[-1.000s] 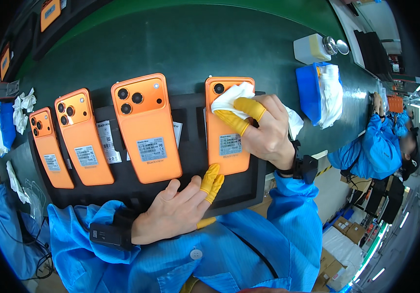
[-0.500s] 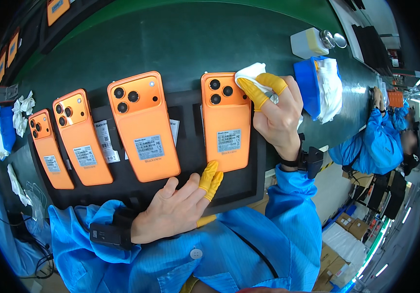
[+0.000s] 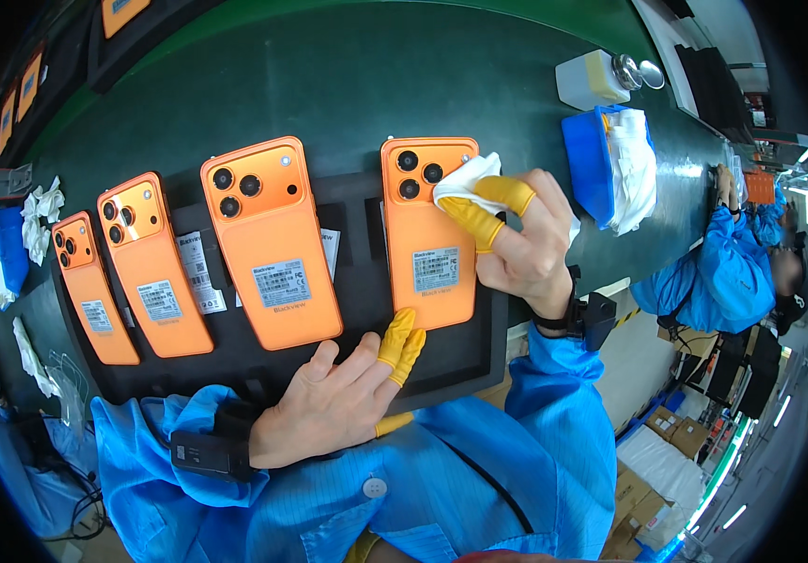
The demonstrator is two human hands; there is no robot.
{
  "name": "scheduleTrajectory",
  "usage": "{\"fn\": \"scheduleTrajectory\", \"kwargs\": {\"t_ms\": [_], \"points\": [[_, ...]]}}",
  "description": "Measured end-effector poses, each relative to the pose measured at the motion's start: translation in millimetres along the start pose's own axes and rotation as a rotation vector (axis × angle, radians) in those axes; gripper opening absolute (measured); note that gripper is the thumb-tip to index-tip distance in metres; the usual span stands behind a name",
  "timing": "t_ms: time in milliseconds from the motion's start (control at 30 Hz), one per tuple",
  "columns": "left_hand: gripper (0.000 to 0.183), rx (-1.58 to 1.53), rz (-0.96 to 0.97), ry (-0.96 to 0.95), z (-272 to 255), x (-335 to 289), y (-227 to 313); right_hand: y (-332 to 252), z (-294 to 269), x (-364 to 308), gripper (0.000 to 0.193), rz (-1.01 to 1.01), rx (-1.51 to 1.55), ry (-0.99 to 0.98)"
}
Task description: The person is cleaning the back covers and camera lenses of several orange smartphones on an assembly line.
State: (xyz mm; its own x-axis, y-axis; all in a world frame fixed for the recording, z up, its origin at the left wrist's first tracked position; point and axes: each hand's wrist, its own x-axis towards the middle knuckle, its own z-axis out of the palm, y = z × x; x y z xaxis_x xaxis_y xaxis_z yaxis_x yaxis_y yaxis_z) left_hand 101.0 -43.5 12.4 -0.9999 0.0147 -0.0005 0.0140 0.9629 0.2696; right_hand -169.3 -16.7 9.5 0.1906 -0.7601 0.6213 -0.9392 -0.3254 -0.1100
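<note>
Four orange smartphones lie face down in a row, camera lenses at the far end. My right hand [image 3: 528, 246], with yellow finger cots, pinches a folded white cloth [image 3: 470, 176] against the upper right of the rightmost smartphone [image 3: 430, 230], just below its lenses. My left hand [image 3: 334, 399] rests two stretched, yellow-cotted fingertips on that phone's lower edge, with the thumb apart below. To the left lie the second smartphone from the right [image 3: 273, 244], another smartphone [image 3: 155, 267] and the leftmost smartphone [image 3: 94, 291]. Beneath them is a black foam tray [image 3: 357, 342].
A blue bin [image 3: 589, 169] of white cloths and a pale bottle with a metal top [image 3: 592, 80] stand right on the green table [image 3: 404, 75]. More phones sit in black trays at the far left. A co-worker in blue [image 3: 718, 272] is at right; another's sleeve shows left.
My right hand has moved the cloth down and slightly left, from the phone's top right corner to below the lenses. The left hand stays at its lower edge.
</note>
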Motion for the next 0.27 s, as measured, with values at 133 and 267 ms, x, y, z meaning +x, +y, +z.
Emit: {"fn": "scheduleTrajectory", "kwargs": {"t_ms": [133,267], "points": [[0.06,0.009,-0.014,-0.009,-1,0,1,9,-1,0,0.034,0.082,-0.094,0.038],[0.063,-0.013,-0.017,-0.01,1,1,1,17,7,-6,0.037,0.209,-0.121,0.013]]}}
